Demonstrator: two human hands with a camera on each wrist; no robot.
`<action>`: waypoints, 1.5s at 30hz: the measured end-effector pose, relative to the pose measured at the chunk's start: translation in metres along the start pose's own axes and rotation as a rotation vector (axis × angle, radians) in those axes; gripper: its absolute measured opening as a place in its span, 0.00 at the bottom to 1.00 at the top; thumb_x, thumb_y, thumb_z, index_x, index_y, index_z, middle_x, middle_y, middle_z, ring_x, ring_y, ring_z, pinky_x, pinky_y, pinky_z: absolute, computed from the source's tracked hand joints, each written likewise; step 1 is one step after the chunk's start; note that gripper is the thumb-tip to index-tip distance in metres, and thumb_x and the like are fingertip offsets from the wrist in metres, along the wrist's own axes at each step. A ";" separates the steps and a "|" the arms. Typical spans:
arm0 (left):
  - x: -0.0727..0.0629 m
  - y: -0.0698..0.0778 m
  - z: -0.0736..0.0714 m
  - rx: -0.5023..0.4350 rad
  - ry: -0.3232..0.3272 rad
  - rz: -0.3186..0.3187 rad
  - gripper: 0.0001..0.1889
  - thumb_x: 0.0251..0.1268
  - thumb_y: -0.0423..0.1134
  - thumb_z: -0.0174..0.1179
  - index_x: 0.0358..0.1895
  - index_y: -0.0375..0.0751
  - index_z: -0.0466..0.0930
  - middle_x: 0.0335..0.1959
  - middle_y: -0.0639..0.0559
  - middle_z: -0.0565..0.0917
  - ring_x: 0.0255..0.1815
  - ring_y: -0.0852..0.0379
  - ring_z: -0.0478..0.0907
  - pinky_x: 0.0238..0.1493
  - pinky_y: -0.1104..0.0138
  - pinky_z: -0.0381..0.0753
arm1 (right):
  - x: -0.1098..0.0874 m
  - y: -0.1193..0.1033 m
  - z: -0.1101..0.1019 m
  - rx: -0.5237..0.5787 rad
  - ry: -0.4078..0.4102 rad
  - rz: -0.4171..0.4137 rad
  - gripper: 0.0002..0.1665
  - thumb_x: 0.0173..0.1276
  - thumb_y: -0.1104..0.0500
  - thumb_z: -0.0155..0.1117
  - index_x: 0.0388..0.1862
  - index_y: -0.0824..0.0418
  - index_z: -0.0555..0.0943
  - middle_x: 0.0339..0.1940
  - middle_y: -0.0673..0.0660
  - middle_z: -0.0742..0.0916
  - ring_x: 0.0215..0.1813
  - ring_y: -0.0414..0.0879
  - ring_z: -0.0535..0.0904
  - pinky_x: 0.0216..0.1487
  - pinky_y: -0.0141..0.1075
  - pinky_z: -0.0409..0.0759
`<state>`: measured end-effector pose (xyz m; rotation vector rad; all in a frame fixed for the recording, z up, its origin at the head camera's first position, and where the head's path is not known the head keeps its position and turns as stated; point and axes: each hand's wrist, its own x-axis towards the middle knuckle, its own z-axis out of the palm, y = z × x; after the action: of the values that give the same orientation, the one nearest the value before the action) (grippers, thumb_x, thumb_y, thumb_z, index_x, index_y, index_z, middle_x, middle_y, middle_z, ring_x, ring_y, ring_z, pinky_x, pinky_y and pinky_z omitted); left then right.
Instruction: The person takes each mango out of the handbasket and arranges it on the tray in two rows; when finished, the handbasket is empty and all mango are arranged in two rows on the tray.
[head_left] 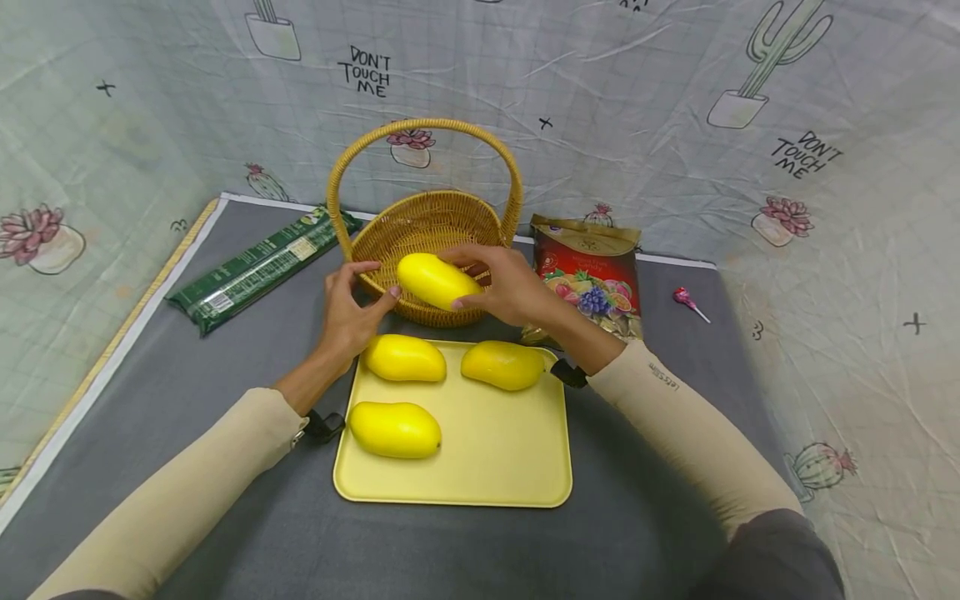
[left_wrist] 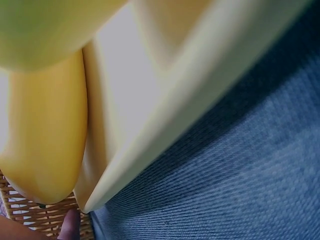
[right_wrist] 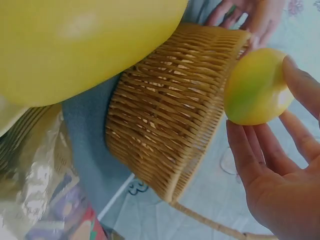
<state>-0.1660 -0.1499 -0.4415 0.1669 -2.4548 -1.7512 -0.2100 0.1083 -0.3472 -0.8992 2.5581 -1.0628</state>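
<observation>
My right hand (head_left: 506,283) holds a yellow mango (head_left: 435,281) between thumb and fingers, above the front rim of a wicker basket (head_left: 427,218). In the right wrist view, the held mango (right_wrist: 257,87) shows a greenish patch, with the right hand's fingers (right_wrist: 272,150) under it. My left hand (head_left: 350,310) is at the basket's left front rim, its thumb and index finger spread apart; whether it presses the wicker is unclear. Two mangoes, one on the left (head_left: 405,358) and one on the right (head_left: 504,365), lie along the far side of a pale yellow tray (head_left: 495,467). Another mango (head_left: 395,430) lies nearer, at left.
A long green packet (head_left: 258,271) lies left of the basket. To its right stands a red and gold candy bag (head_left: 588,275), partly behind the right forearm. A lollipop (head_left: 690,303) lies far right. Printed cloth (head_left: 465,75) hangs behind the grey table (head_left: 247,508).
</observation>
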 end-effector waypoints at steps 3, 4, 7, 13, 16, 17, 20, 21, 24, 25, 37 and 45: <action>0.000 0.000 -0.002 0.001 0.002 -0.003 0.32 0.73 0.50 0.70 0.74 0.44 0.71 0.78 0.37 0.56 0.80 0.37 0.60 0.81 0.43 0.67 | -0.013 -0.004 -0.003 0.014 0.015 -0.016 0.40 0.66 0.59 0.80 0.76 0.51 0.78 0.71 0.53 0.83 0.68 0.52 0.82 0.69 0.45 0.84; -0.001 -0.001 -0.002 0.002 0.000 -0.005 0.32 0.73 0.50 0.69 0.74 0.45 0.71 0.78 0.37 0.56 0.80 0.37 0.60 0.80 0.43 0.68 | -0.017 -0.004 -0.004 0.017 0.019 -0.024 0.40 0.66 0.59 0.80 0.76 0.51 0.78 0.71 0.53 0.83 0.68 0.52 0.82 0.69 0.45 0.85; 0.000 -0.001 -0.003 0.004 -0.001 -0.008 0.32 0.73 0.51 0.69 0.74 0.46 0.71 0.78 0.37 0.56 0.80 0.38 0.60 0.80 0.43 0.69 | -0.031 -0.007 -0.008 0.028 0.021 -0.047 0.40 0.65 0.59 0.80 0.76 0.50 0.77 0.72 0.53 0.83 0.66 0.53 0.82 0.66 0.47 0.86; 0.000 -0.001 -0.004 0.003 0.007 -0.001 0.32 0.73 0.51 0.69 0.74 0.45 0.71 0.78 0.36 0.57 0.80 0.37 0.60 0.81 0.42 0.66 | -0.059 -0.012 -0.014 0.050 0.018 -0.077 0.41 0.64 0.60 0.81 0.76 0.50 0.78 0.72 0.53 0.83 0.64 0.52 0.83 0.65 0.47 0.87; 0.000 -0.001 -0.003 0.002 0.010 -0.002 0.32 0.73 0.51 0.69 0.74 0.45 0.71 0.77 0.36 0.57 0.80 0.37 0.60 0.82 0.42 0.65 | -0.073 -0.013 -0.015 0.057 0.017 -0.103 0.41 0.63 0.61 0.82 0.75 0.53 0.79 0.70 0.54 0.84 0.64 0.53 0.85 0.64 0.46 0.88; 0.000 -0.001 -0.003 0.001 0.009 -0.004 0.31 0.73 0.51 0.69 0.74 0.46 0.71 0.77 0.36 0.57 0.80 0.37 0.60 0.82 0.43 0.65 | -0.078 -0.012 -0.015 0.056 0.016 -0.109 0.41 0.62 0.62 0.82 0.75 0.53 0.79 0.70 0.54 0.85 0.64 0.53 0.85 0.64 0.46 0.88; 0.000 0.000 -0.002 0.001 0.007 -0.007 0.31 0.73 0.51 0.69 0.74 0.46 0.72 0.77 0.36 0.57 0.81 0.38 0.60 0.82 0.43 0.65 | -0.093 -0.012 -0.015 0.055 0.010 -0.112 0.41 0.61 0.62 0.83 0.74 0.55 0.80 0.68 0.55 0.86 0.64 0.52 0.86 0.63 0.46 0.89; 0.000 0.000 -0.002 0.000 0.007 -0.008 0.31 0.73 0.51 0.69 0.74 0.46 0.71 0.77 0.36 0.57 0.81 0.38 0.60 0.82 0.43 0.65 | -0.097 -0.011 -0.015 0.058 0.008 -0.107 0.41 0.60 0.62 0.83 0.73 0.55 0.80 0.68 0.54 0.86 0.64 0.53 0.85 0.62 0.46 0.89; 0.000 0.001 -0.001 -0.002 0.005 -0.010 0.31 0.73 0.50 0.69 0.74 0.46 0.71 0.77 0.36 0.57 0.81 0.38 0.61 0.82 0.43 0.66 | -0.112 -0.009 -0.014 0.066 0.002 -0.088 0.40 0.60 0.62 0.83 0.73 0.54 0.81 0.66 0.54 0.86 0.63 0.53 0.85 0.62 0.47 0.89; 0.000 0.001 -0.001 -0.004 0.005 -0.010 0.31 0.73 0.50 0.69 0.74 0.46 0.71 0.77 0.36 0.57 0.81 0.38 0.61 0.82 0.43 0.66 | -0.117 -0.008 -0.014 0.068 0.001 -0.082 0.40 0.59 0.62 0.83 0.72 0.53 0.81 0.66 0.53 0.87 0.63 0.52 0.85 0.63 0.47 0.89; 0.002 0.002 0.003 -0.009 0.002 -0.007 0.30 0.73 0.50 0.69 0.73 0.47 0.72 0.77 0.36 0.57 0.80 0.38 0.60 0.82 0.43 0.64 | -0.164 0.008 0.001 0.044 -0.037 0.001 0.41 0.57 0.58 0.86 0.71 0.48 0.82 0.68 0.51 0.86 0.62 0.48 0.86 0.62 0.45 0.89; 0.003 0.002 0.004 -0.012 -0.003 -0.004 0.30 0.73 0.50 0.69 0.73 0.47 0.72 0.77 0.37 0.57 0.80 0.38 0.60 0.82 0.42 0.64 | -0.176 0.024 0.019 0.035 -0.043 -0.016 0.41 0.53 0.59 0.88 0.68 0.51 0.84 0.63 0.49 0.88 0.58 0.47 0.87 0.57 0.43 0.90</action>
<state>-0.1694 -0.1463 -0.4409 0.1683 -2.4470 -1.7686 -0.0743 0.2198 -0.3819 -0.9256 2.4931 -1.0776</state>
